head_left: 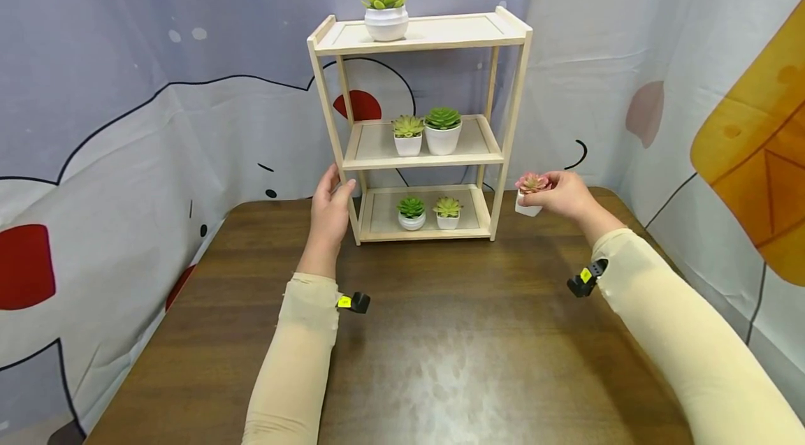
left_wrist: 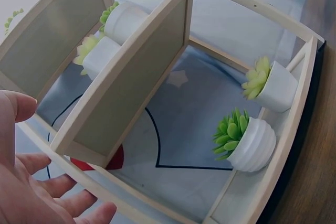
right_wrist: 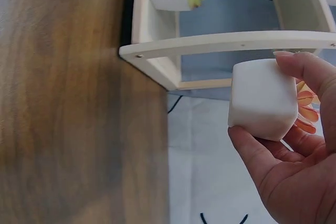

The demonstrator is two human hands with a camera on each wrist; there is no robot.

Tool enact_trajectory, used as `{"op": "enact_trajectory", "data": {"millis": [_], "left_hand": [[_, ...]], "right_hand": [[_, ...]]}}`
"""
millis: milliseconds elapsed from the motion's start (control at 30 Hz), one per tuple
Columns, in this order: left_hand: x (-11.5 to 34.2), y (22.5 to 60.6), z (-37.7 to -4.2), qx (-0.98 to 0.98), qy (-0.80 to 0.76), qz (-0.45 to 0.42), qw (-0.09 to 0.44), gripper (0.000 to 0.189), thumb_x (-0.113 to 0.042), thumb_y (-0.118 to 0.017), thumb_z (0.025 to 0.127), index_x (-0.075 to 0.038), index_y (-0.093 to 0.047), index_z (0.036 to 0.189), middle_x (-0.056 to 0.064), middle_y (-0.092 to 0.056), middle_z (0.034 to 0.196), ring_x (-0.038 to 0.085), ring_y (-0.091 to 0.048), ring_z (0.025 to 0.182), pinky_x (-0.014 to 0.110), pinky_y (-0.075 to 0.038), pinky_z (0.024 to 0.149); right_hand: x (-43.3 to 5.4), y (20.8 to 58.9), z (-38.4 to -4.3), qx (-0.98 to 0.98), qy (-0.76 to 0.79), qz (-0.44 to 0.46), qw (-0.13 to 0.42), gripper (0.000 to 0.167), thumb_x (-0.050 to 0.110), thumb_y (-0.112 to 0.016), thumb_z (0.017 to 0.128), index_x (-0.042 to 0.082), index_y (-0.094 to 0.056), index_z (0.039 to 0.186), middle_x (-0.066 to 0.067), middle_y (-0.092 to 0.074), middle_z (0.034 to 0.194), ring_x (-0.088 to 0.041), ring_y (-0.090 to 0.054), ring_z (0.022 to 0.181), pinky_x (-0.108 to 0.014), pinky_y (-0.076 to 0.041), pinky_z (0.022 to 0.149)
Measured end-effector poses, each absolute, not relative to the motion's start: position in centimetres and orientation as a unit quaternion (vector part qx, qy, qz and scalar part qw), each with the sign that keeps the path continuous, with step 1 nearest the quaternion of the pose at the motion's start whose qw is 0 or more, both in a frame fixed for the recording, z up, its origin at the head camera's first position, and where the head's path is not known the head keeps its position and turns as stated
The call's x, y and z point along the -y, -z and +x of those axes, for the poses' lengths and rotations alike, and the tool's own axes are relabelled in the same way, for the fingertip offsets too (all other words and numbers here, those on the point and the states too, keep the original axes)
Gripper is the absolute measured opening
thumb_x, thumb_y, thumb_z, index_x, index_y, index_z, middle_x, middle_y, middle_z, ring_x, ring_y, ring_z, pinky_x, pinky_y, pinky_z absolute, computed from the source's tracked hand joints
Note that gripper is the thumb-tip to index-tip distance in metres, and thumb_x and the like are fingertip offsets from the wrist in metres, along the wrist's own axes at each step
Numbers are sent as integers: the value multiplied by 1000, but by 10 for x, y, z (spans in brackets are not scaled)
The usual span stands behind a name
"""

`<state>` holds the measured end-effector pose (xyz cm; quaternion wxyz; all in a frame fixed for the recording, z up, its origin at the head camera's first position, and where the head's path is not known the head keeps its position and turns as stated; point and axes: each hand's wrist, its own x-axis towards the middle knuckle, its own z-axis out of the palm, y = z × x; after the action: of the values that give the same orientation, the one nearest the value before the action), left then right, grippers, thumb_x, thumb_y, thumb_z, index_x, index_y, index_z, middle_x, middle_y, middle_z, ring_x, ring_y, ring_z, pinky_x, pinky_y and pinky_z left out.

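Observation:
A wooden three-tier shelf (head_left: 423, 162) stands on the table. My right hand (head_left: 566, 197) pinches a potted succulent (head_left: 533, 184) with pink leaves in the air, just right of the shelf. Its white square pot (right_wrist: 264, 98) sits between thumb and fingers in the right wrist view, with most of the leaves hidden. My left hand (head_left: 331, 211) is at the shelf's left front post, fingers slightly bent and apart. In the left wrist view that hand (left_wrist: 37, 177) grips nothing; whether its fingers touch the post I cannot tell.
On the top tier is a light-green succulent (head_left: 386, 8). The middle tier bears a pale succulent (head_left: 408, 136) and a fuller green one (head_left: 443, 130). Below them stand a dark-green succulent (head_left: 411, 214) and a yellow-green one (head_left: 448, 213). A patterned curtain (head_left: 251, 130) hangs behind.

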<state>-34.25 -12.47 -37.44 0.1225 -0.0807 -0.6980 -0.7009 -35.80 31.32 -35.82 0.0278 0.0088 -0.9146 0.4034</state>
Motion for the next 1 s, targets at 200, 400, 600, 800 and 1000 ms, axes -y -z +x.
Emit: {"op": "enact_trajectory", "data": {"millis": [200,400,600,800,1000], "left_hand": [[125,374,-343,697,702,-80,124,68,-31,-52,106,-13,-23,165,11,-30,168,32,-30,155,46,-26,128],[125,374,-343,695,705,-79,122,68,-31,-52,107,-12,-22,165,10,-29,169,29,-30,155,45,-25,128],[124,374,-342,697,702,-80,122,67,-29,-51,107,-14,-22,165,9,-29,169,29,-29,156,45,-24,128],[125,373,-342,697,702,-77,121,67,-32,-52,107,-13,-23,165,10,-29,168,33,-29,155,47,-25,128],[124,372,-340,699,701,-78,121,66,-31,-51,107,-14,-24,164,9,-30,168,27,-33,153,47,-27,127]], "right_hand": [[-320,375,-362,907,-421,11,16,49,29,-86,82,-4,-66,112,-1,-68,91,-8,-63,78,-25,-58,70],[-325,389,-364,913,-407,-1,3,48,31,-87,81,-1,-63,108,-4,-67,95,-10,-62,81,-30,-60,73],[-323,396,-362,909,-416,0,-21,54,28,-87,81,-6,-61,115,-11,-66,103,-11,-65,83,-32,-62,75],[-323,402,-361,920,-391,7,-32,57,32,-87,82,-5,-62,118,-12,-67,103,-17,-64,87,-33,-60,76],[-324,408,-360,926,-377,7,-38,55,33,-86,81,-4,-63,115,-11,-67,101,-17,-63,86,-30,-59,73]]}}
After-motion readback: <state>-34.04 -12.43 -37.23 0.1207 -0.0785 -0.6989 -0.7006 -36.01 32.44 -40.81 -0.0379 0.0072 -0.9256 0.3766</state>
